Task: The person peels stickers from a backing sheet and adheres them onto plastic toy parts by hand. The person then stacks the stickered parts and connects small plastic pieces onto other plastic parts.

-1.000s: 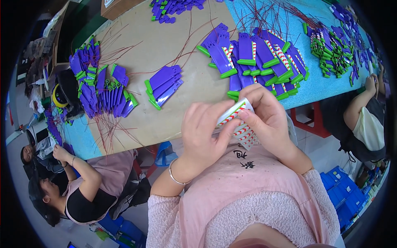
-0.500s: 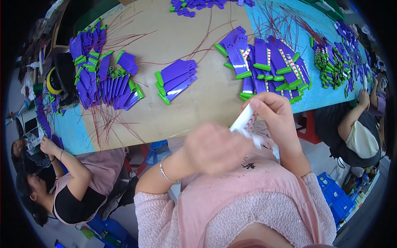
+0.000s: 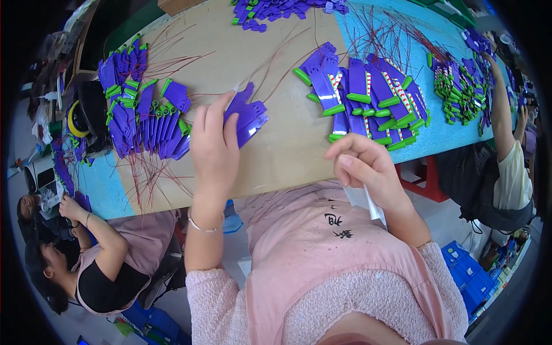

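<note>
L hand (image 3: 214, 146) is now off the white sheet (image 3: 363, 201) & at the small stack of purple pcs (image 3: 248, 119) on the worktop (image 3: 276, 164), thumb and fingers apart over it; can't tell if it grips. R hand (image 3: 368, 167) alone keeps the sheet, held under the palm, so work's split btwn sheet & stack. Bigger purple-green pile (image 3: 374, 100) lies to R. Farther out, blue crates (image 3: 467, 273) sit low R; contents unclear.
</note>
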`<state>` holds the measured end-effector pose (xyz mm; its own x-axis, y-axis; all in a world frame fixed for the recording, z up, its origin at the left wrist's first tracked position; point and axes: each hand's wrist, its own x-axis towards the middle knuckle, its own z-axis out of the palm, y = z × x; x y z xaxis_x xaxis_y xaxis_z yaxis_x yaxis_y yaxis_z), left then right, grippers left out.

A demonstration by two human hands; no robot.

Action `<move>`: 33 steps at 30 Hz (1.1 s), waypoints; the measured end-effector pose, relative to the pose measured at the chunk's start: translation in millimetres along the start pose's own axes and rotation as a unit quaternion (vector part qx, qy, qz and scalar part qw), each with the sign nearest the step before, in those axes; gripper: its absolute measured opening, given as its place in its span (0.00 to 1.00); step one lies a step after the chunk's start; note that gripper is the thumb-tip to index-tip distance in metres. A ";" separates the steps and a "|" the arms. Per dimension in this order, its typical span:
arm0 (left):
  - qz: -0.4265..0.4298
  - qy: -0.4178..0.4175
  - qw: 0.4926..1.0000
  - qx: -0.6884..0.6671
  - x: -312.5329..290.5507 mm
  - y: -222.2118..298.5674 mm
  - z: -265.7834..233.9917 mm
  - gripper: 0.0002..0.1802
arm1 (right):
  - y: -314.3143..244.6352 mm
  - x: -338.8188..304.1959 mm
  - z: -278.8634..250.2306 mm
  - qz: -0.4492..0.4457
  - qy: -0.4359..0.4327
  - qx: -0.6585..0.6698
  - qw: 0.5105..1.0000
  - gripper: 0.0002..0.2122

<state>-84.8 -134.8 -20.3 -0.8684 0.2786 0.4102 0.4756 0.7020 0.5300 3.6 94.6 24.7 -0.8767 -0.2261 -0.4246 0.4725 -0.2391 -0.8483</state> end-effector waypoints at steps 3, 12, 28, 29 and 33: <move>-0.139 0.037 0.948 -0.284 -23.1 58.1 7.3 0.19 | 2.6 -0.7 2.0 -0.035 0.011 -0.004 0.999 0.09; -0.321 -0.063 0.735 -0.594 -33.0 97.1 21.1 0.09 | -1.8 -21.9 -15.8 -0.014 0.028 0.070 0.997 0.08; -0.266 -0.076 0.755 -0.594 -34.1 122.5 23.1 0.08 | -3.1 -22.3 -19.5 0.004 0.041 0.074 0.996 0.08; -0.268 -0.072 0.755 -0.593 -33.8 122.6 23.5 0.08 | -3.1 -21.9 -19.2 0.003 0.042 0.076 0.996 0.08; -0.268 -0.067 0.760 -0.588 -32.0 123.8 23.4 0.08 | -1.9 -21.1 -18.8 0.011 0.056 0.072 0.996 0.08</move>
<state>-1.5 -41.5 14.8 -0.9506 0.2784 -0.1372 -0.2241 -0.3102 0.9239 19.5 117.6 29.4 -0.8666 -0.1282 -0.4823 0.4930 -0.3708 -0.7871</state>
